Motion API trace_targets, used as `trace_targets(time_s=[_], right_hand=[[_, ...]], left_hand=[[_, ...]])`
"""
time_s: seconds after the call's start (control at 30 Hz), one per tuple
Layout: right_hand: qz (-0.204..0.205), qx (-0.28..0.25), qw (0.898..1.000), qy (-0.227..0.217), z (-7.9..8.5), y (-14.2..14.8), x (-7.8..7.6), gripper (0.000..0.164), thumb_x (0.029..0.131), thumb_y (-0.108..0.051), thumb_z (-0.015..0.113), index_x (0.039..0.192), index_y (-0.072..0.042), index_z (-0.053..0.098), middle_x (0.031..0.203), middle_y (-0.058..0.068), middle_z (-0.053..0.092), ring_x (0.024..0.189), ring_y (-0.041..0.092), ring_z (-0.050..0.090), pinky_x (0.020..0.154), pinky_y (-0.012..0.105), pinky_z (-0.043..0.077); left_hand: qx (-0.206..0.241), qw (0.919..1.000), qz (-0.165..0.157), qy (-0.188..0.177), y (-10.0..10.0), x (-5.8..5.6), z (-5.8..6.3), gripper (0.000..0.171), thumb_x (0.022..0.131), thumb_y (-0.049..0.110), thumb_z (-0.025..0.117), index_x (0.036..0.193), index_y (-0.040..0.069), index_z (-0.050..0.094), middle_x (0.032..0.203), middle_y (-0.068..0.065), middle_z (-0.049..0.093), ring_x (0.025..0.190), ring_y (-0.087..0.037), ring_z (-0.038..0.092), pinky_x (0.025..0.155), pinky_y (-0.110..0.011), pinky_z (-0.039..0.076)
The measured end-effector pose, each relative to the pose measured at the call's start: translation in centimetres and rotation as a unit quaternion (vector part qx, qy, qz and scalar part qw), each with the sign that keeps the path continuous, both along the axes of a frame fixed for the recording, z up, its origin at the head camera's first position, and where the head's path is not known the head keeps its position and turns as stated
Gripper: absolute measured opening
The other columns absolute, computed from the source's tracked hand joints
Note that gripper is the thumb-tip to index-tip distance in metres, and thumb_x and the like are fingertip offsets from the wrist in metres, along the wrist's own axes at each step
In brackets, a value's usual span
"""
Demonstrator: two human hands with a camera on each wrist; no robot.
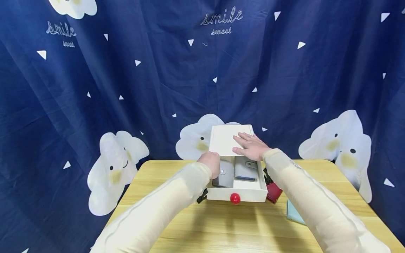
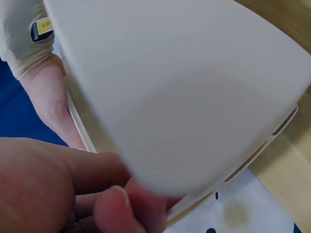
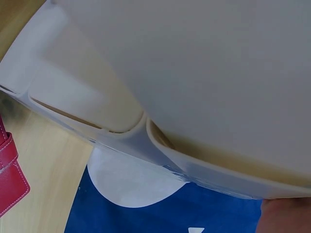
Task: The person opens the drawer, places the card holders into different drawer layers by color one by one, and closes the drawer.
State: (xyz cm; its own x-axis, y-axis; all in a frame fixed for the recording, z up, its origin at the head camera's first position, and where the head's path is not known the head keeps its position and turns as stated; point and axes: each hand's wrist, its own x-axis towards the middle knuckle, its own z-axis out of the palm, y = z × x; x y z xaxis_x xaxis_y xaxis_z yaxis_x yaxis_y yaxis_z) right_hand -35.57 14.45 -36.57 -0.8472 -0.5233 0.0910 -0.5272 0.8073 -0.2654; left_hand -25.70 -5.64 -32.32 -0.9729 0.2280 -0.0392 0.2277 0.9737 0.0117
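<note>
A white drawer box (image 1: 221, 194) with a red knob (image 1: 235, 198) on its front stands on the table. Two grey wallets lie inside, a left wallet (image 1: 226, 177) and a snap-strap wallet (image 1: 246, 168). Over the back part of the box is a flat white lid (image 1: 223, 138). My left hand (image 1: 210, 163) grips the lid's near left corner, with thumb and fingers curled at that corner in the left wrist view. Fingers spread, my right hand (image 1: 251, 147) rests on the lid's right side. In the right wrist view the lid overlaps the box rim (image 3: 233, 172).
To the right of the box lie a red wallet (image 1: 273, 192) and a light blue flat item (image 1: 294, 212), partly behind the right sleeve. Black pieces stick out on both sides of the box. A dark blue curtain (image 1: 177, 70) hangs behind the wooden table (image 1: 164, 186).
</note>
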Motion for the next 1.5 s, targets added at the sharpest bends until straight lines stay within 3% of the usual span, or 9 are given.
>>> trace_targets(time_s=[0.2, 0.37, 0.5, 0.63, 0.73, 1.03, 1.3, 1.5], right_hand=[[0.000, -0.003, 1.000, 0.004, 0.2, -0.1, 0.1, 0.073, 0.096, -0.061, 0.038, 0.152, -0.016, 0.028, 0.159, 0.011, 0.019, 0.146, 0.028, 0.011, 0.115, 0.055, 0.003], [0.000, -0.003, 1.000, 0.003, 0.4, -0.3, 0.3, 0.071, 0.097, -0.059, 0.039, 0.152, -0.017, 0.028, 0.159, 0.011, 0.019, 0.146, 0.028, 0.012, 0.115, 0.054, 0.004], [0.000, -0.002, 1.000, -0.001, 0.4, -0.4, 0.3, 0.071, 0.097, -0.059, 0.039, 0.153, -0.017, 0.028, 0.159, 0.011, 0.019, 0.146, 0.028, 0.011, 0.115, 0.053, 0.003], [-0.003, -0.001, 1.000, -0.004, 0.5, -0.5, 0.5, 0.072, 0.096, -0.060, 0.038, 0.153, -0.017, 0.027, 0.159, 0.010, 0.018, 0.146, 0.027, 0.011, 0.116, 0.053, 0.002], [-0.006, -0.001, 1.000, -0.006, 0.5, -0.6, 0.6, 0.072, 0.096, -0.061, 0.038, 0.153, -0.018, 0.027, 0.159, 0.010, 0.018, 0.146, 0.027, 0.011, 0.115, 0.054, 0.002], [-0.009, -0.005, 1.000, -0.009, 0.6, -0.8, 0.5, 0.071, 0.096, -0.059, 0.039, 0.153, -0.017, 0.028, 0.159, 0.011, 0.019, 0.146, 0.028, 0.011, 0.115, 0.054, 0.002], [-0.008, -0.002, 1.000, -0.012, 0.5, -0.6, 0.3, 0.074, 0.096, -0.062, 0.038, 0.153, -0.017, 0.026, 0.159, 0.011, 0.018, 0.146, 0.028, 0.010, 0.115, 0.054, 0.001], [-0.009, 0.002, 1.000, -0.013, 0.4, -0.3, 0.2, 0.075, 0.095, -0.064, 0.037, 0.153, -0.018, 0.025, 0.159, 0.009, 0.017, 0.147, 0.026, 0.009, 0.116, 0.052, 0.000]], left_hand=[[-0.008, 0.9999, -0.005, 0.005, 0.0, 0.1, -0.3, 0.008, 0.079, 0.013, 0.073, 0.080, 0.007, 0.068, 0.076, -0.003, 0.065, 0.060, -0.015, 0.057, 0.056, -0.025, 0.049], [0.015, 0.9999, -0.002, -0.003, -0.4, 0.1, -0.3, 0.009, 0.080, 0.011, 0.073, 0.085, 0.006, 0.068, 0.082, -0.004, 0.066, 0.066, -0.016, 0.058, 0.062, -0.026, 0.051], [0.051, 0.9987, -0.002, 0.001, -1.2, 0.5, -0.1, 0.008, 0.083, 0.011, 0.070, 0.086, 0.005, 0.068, 0.080, -0.004, 0.065, 0.070, -0.016, 0.059, 0.071, -0.029, 0.052], [0.121, 0.9926, -0.003, -0.011, -2.0, 1.3, 0.3, 0.016, 0.088, 0.018, 0.068, 0.075, 0.008, 0.068, 0.066, 0.001, 0.062, 0.063, -0.014, 0.059, 0.071, -0.029, 0.052], [0.173, 0.9848, -0.004, -0.015, -2.5, 2.0, 0.6, 0.020, 0.091, 0.024, 0.066, 0.075, 0.012, 0.070, 0.066, 0.005, 0.062, 0.064, -0.012, 0.058, 0.069, -0.029, 0.051], [0.275, 0.9606, -0.028, 0.033, -3.9, 3.9, 1.4, 0.021, 0.092, 0.030, 0.063, 0.085, 0.013, 0.072, 0.069, 0.007, 0.061, 0.066, -0.011, 0.057, 0.063, -0.027, 0.049], [0.365, 0.9239, -0.076, 0.087, -4.3, 6.2, 0.9, 0.014, 0.091, 0.023, 0.066, 0.084, 0.013, 0.073, 0.066, 0.011, 0.062, 0.059, -0.006, 0.055, 0.057, -0.024, 0.048], [0.411, 0.9009, -0.090, 0.105, -4.1, 7.4, 0.1, 0.010, 0.090, 0.019, 0.067, 0.086, 0.013, 0.074, 0.069, 0.011, 0.063, 0.062, -0.004, 0.055, 0.059, -0.022, 0.048]])
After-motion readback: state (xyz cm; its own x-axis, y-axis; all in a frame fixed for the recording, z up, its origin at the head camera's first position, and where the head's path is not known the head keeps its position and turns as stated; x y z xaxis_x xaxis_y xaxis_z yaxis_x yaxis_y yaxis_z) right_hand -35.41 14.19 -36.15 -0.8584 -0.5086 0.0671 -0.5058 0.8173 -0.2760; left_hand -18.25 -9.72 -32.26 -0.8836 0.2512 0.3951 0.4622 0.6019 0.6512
